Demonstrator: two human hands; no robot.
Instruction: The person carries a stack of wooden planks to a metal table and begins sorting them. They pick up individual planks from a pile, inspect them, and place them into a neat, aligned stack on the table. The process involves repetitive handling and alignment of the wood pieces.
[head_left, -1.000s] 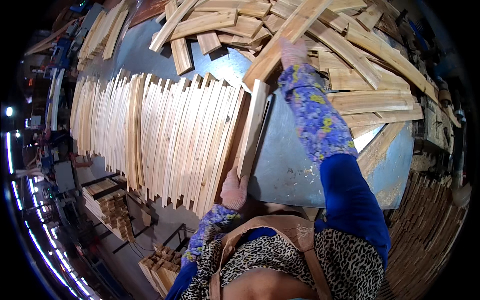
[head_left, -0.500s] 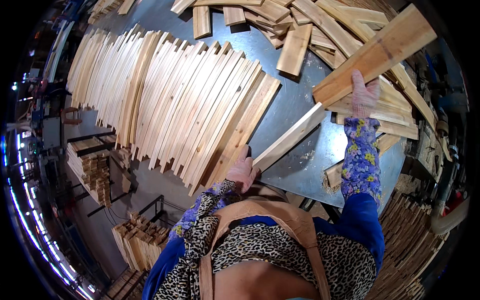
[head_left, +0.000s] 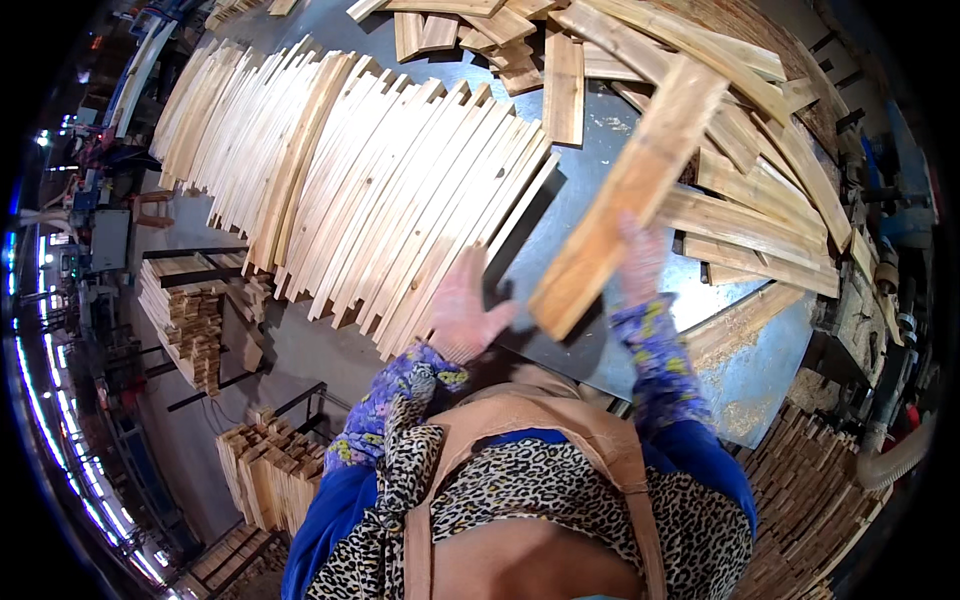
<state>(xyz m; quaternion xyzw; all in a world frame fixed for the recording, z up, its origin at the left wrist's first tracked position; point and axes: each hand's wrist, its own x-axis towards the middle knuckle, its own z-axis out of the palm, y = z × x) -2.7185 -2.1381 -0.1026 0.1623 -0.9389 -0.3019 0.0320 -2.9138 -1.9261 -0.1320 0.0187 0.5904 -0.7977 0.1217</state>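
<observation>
My right hand (head_left: 640, 262), slightly blurred, grips a long, wide wooden board (head_left: 625, 200) along its right edge. The board slants over the metal table, with its lower end towards me. My left hand (head_left: 466, 308) is at the near right end of a row of narrow boards (head_left: 400, 200) stood close together on edge. Its thumb is spread away from the fingers, which rest against the boards, and it holds nothing. A pale thin board (head_left: 522, 210) forms the right end of that row.
A loose heap of wooden boards (head_left: 750, 200) covers the far and right parts of the metal table (head_left: 735, 385), with sawdust near its right edge. Stacked wood stands on the floor at left (head_left: 262, 475) and at right (head_left: 810, 490). A ribbed hose (head_left: 890, 465) is at far right.
The wide board in my right hand has swung left and towards me, turning steeper. My left hand has moved up and opened. The pale narrow board that lay diagonally between my hands has left that spot.
</observation>
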